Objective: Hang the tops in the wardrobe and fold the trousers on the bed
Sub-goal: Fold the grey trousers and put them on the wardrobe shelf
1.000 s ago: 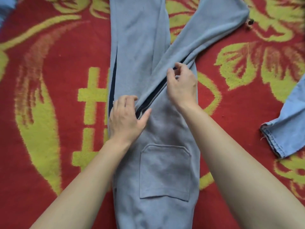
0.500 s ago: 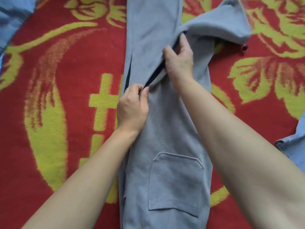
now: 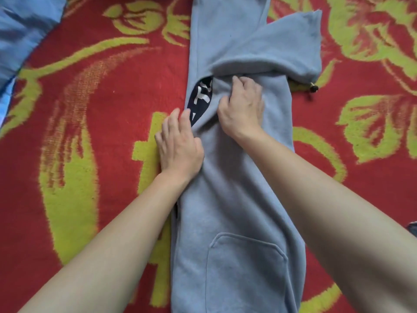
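A blue garment (image 3: 24,30) occupies the top-left corner, cut off by the frame edge; its type cannot be determined. The bed (image 3: 90,109) is covered in red fabric with a yellow-green floral pattern. The left hand (image 3: 179,143) lies palm down at the left edge of the trousers (image 3: 237,188), fingers spread and pressing on the cloth, grasping nothing. The trousers are grey-blue fleece, lying lengthwise down the middle of the bed, running out of frame at top and bottom. A dark panel (image 3: 199,100) with white markings shows through a gap in the fabric just beyond the left fingertips; the markings cannot be read. A patch pocket (image 3: 246,267) sits on the near portion, between the forearms. The right hand (image 3: 242,108) rests on the trousers, fingers curled and pinching a fold of the fleece. Beyond it, one leg (image 3: 282,48) lies folded across toward the right, its hem at the upper right. A small dark cord end (image 3: 313,88) protrudes beneath that hem. A dark scrap at the right edge is too cropped to identify.
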`<state>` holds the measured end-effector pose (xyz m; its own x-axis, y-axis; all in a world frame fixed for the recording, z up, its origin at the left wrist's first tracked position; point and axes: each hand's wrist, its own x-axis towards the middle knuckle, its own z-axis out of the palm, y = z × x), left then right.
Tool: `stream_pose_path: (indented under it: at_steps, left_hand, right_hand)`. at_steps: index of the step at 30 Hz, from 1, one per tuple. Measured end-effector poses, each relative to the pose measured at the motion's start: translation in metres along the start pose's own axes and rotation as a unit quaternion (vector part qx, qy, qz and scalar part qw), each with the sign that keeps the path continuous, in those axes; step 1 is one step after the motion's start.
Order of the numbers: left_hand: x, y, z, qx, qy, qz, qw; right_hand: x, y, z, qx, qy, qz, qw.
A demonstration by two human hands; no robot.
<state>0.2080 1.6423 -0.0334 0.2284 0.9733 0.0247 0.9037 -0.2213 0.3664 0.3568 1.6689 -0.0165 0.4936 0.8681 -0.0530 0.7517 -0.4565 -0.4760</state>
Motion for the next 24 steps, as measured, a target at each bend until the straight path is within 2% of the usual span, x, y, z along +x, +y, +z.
stream_pose_path:
  at_steps: [1, 3, 5, 8, 10, 13, 15, 16, 18, 19, 24]
  left_hand:
    - [0.015, 0.001, 0.001, 0.023, -0.005, 0.026, 0.999]
    - [0.046, 0.001, 0.005, 0.07, -0.017, 0.075, 0.995]
    - [0.066, -0.004, 0.013, 0.103, -0.041, 0.101, 0.989]
    - [0.072, -0.013, 0.028, 0.08, -0.064, 0.062, 0.993]
    - [0.072, -0.016, 0.033, 0.071, -0.054, 0.052, 0.995]
    - [0.075, -0.019, 0.035, 0.062, -0.039, 0.049, 0.996]
    - [0.076, -0.02, 0.037, 0.06, -0.03, 0.048, 0.997]
    - [0.076, -0.021, 0.038, 0.059, -0.027, 0.049, 0.997]
    - [0.076, -0.022, 0.039, 0.06, -0.021, 0.053, 0.997]
    - [0.076, -0.023, 0.039, 0.059, -0.019, 0.055, 0.997]
    - [0.076, -0.025, 0.042, 0.059, -0.004, 0.063, 0.996]
  right_hand:
    - [0.008, 0.007, -0.002, -0.065, 0.015, 0.001, 0.998]
    - [0.027, 0.022, -0.008, -0.124, 0.013, 0.02, 0.992]
    - [0.048, 0.036, -0.011, -0.132, 0.008, 0.045, 0.99]
    - [0.073, 0.04, -0.015, -0.081, 0.036, 0.051, 0.995]
    - [0.09, 0.031, -0.015, -0.044, 0.061, 0.012, 0.997]
    - [0.125, 0.007, -0.013, -0.076, 0.082, -0.085, 0.99]
    - [0.155, -0.008, -0.007, -0.129, 0.036, -0.141, 0.981]
    - [0.168, -0.013, -0.002, -0.157, -0.025, -0.153, 0.975]
    - [0.188, -0.012, 0.011, -0.196, -0.143, -0.143, 0.959]
    - [0.192, -0.01, 0.017, -0.207, -0.163, -0.137, 0.955]
    - [0.186, -0.003, 0.031, -0.202, -0.108, -0.144, 0.963]
